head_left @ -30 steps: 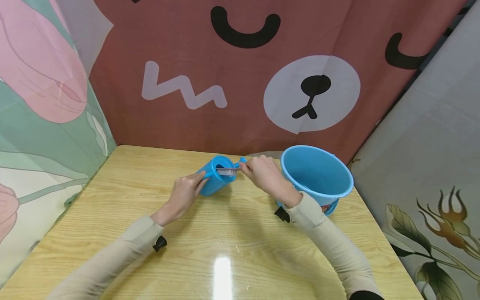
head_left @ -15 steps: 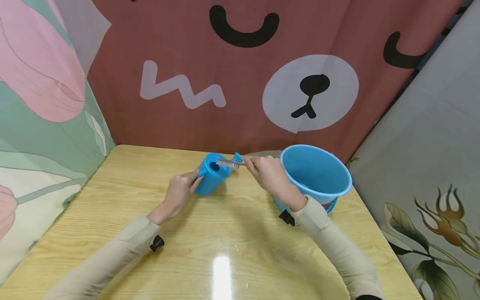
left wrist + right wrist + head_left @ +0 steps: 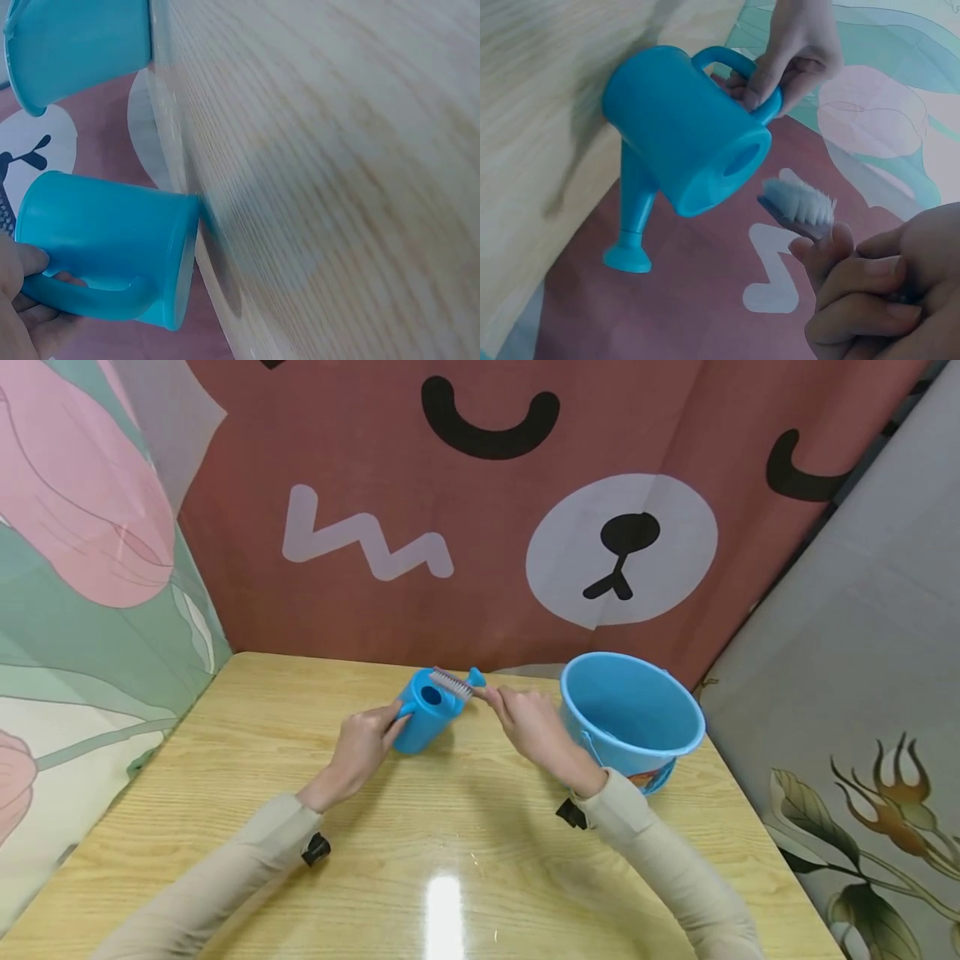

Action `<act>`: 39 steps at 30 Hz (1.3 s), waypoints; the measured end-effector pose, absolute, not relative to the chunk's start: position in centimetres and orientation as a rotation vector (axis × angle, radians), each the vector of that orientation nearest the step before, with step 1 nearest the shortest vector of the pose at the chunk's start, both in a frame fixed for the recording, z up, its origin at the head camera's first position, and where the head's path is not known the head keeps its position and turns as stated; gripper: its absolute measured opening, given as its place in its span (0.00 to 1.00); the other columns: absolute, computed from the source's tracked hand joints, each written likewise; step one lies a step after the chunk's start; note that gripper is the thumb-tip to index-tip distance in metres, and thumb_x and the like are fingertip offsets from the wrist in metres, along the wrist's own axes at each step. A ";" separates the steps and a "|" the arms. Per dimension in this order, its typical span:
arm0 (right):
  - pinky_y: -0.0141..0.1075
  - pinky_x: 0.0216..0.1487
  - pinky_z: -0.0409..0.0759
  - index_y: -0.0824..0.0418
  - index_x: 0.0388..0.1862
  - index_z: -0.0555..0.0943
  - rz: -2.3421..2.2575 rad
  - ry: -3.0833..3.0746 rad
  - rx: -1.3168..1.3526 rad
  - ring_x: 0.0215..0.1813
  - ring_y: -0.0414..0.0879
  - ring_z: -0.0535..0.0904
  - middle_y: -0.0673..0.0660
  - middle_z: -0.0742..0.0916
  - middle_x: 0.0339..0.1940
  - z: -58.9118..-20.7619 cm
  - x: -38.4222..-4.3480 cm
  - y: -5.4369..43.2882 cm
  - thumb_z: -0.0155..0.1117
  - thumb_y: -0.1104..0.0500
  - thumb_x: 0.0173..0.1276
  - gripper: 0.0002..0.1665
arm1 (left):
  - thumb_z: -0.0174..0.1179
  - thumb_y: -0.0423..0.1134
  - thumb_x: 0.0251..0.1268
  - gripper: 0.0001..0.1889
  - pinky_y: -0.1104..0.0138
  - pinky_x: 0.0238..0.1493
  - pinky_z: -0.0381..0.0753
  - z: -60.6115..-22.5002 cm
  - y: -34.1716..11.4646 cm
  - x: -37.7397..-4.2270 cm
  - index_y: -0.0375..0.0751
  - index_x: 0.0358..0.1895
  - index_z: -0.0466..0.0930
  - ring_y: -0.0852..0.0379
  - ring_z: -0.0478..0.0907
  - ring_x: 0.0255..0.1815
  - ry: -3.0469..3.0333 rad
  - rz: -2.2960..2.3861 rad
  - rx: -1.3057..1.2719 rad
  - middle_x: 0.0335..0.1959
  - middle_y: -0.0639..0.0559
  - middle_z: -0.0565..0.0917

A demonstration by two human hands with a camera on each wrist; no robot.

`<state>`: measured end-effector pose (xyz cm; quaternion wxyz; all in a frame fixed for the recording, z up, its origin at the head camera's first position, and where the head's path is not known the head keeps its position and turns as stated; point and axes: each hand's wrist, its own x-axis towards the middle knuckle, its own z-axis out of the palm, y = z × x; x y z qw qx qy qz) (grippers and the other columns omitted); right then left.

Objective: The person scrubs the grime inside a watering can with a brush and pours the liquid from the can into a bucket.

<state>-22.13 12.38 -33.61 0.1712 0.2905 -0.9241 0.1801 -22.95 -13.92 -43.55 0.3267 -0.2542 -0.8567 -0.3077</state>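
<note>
My left hand (image 3: 358,747) grips the handle of a blue toy watering can (image 3: 422,731). In the right wrist view the can (image 3: 682,127) shows a round hole in its top and a spout with a flared rose. The can leans, its base close to the table; whether it touches is unclear. In my right hand (image 3: 542,728) is a small brush (image 3: 452,684) with white bristles and a thin back. The brush head is outside the can, over the top beside the hole and near the spout. My right fingers (image 3: 862,285) curl round the brush handle and hide most of it.
A larger light-blue bucket (image 3: 645,693) stands upright on the wooden table (image 3: 375,877), just right of my right hand. Behind the table hangs a red-brown curtain (image 3: 360,618) with a bear print. Patterned cloths flank both sides.
The brush head has come out of the can's hole and lifted to the upper right, now tilted over the can's top. The can has shifted slightly left, still in my left hand.
</note>
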 end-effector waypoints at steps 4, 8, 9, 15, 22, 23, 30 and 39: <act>0.36 0.16 0.60 0.65 0.31 0.77 0.468 -2.623 0.794 0.16 0.46 0.65 0.50 0.67 0.13 -34.3 -21.9 12.4 0.51 0.58 0.80 0.17 | 0.65 0.31 0.66 0.05 0.54 0.32 0.87 -43.6 -13.9 -22.9 0.32 0.41 0.84 0.47 0.86 0.30 -2.241 -0.808 -0.663 0.28 0.42 0.86; 0.33 0.16 0.61 0.66 0.36 0.78 0.501 -2.640 0.792 0.16 0.44 0.66 0.50 0.69 0.14 -34.8 -21.9 12.5 0.51 0.59 0.80 0.14 | 0.65 0.31 0.66 0.04 0.54 0.32 0.87 -43.5 -13.8 -22.9 0.33 0.40 0.83 0.47 0.87 0.31 -2.235 -0.820 -0.668 0.29 0.42 0.87; 0.33 0.16 0.60 0.66 0.36 0.77 0.511 -2.645 0.791 0.15 0.44 0.65 0.50 0.69 0.14 -34.9 -21.8 12.4 0.50 0.59 0.81 0.14 | 0.65 0.31 0.66 0.04 0.54 0.32 0.87 -43.5 -13.8 -22.9 0.33 0.40 0.83 0.47 0.87 0.31 -2.232 -0.822 -0.671 0.29 0.42 0.87; 0.32 0.14 0.60 0.65 0.31 0.74 0.511 -2.623 0.781 0.14 0.44 0.65 0.51 0.69 0.14 -35.3 -21.9 12.4 0.49 0.60 0.81 0.16 | 0.65 0.31 0.66 0.03 0.54 0.31 0.86 -43.5 -13.7 -23.1 0.34 0.39 0.83 0.48 0.86 0.30 -2.243 -0.820 -0.661 0.29 0.42 0.86; 0.35 0.15 0.67 0.64 0.30 0.75 0.553 -2.583 0.804 0.15 0.42 0.69 0.49 0.75 0.15 -35.8 -21.9 12.5 0.49 0.63 0.80 0.15 | 0.65 0.32 0.67 0.04 0.53 0.31 0.86 -43.5 -13.8 -23.0 0.34 0.40 0.83 0.48 0.86 0.30 -2.262 -0.801 -0.648 0.28 0.43 0.86; 0.36 0.16 0.68 0.64 0.31 0.75 0.569 -2.587 0.813 0.16 0.42 0.70 0.49 0.77 0.15 -35.8 -21.9 12.5 0.49 0.63 0.80 0.15 | 0.65 0.32 0.67 0.04 0.53 0.31 0.86 -43.5 -13.8 -23.0 0.34 0.40 0.83 0.47 0.86 0.30 -2.261 -0.800 -0.646 0.28 0.43 0.86; 0.40 0.25 0.76 0.69 0.47 0.76 0.584 -2.657 0.797 0.22 0.43 0.75 0.47 0.81 0.21 -36.0 -21.8 12.5 0.49 0.68 0.78 0.08 | 0.65 0.32 0.67 0.05 0.52 0.32 0.87 -43.6 -13.9 -23.0 0.33 0.41 0.83 0.46 0.87 0.31 -2.257 -0.814 -0.637 0.30 0.41 0.87; 0.45 0.20 0.75 0.69 0.45 0.76 0.541 -2.577 0.736 0.22 0.50 0.77 0.57 0.82 0.24 -36.6 -21.6 12.5 0.52 0.67 0.74 0.07 | 0.65 0.31 0.67 0.05 0.53 0.31 0.86 -43.6 -13.9 -22.9 0.32 0.41 0.83 0.47 0.86 0.29 -2.256 -0.804 -0.647 0.28 0.42 0.86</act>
